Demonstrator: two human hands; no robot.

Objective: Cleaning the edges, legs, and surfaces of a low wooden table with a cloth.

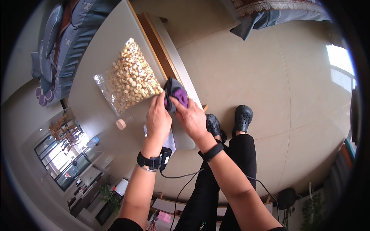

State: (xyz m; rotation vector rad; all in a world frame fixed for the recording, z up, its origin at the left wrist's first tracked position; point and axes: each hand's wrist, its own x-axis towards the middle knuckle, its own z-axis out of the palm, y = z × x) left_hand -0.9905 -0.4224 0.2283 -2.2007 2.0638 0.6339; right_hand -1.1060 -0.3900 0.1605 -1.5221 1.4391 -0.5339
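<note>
Both hands are on a purple, grey and black piece of folded fabric (pixel 180 96) at the table's edge. My left hand (pixel 159 119) has its fingertips closed on the fabric's left side, near the corner of a clear plastic bag of pale seeds or nuts (pixel 134 79). My right hand (pixel 191 119) grips the lower right side, its index finger laid across the fabric. What exactly the fabric item is cannot be made out. The bulging bag lies on the light-topped table (pixel 95 57). A small clear jar with a pink lid (pixel 120 124) rests on its side left of my left hand.
A white sheet or cloth (pixel 170 141) lies partly under my left wrist. A dark cable (pixel 182 176) runs from the left wristband's device across my legs. Blue-grey sofa cushions (pixel 81 31) stand beyond the table. My feet wear black clogs (pixel 243 118) on the tiled floor.
</note>
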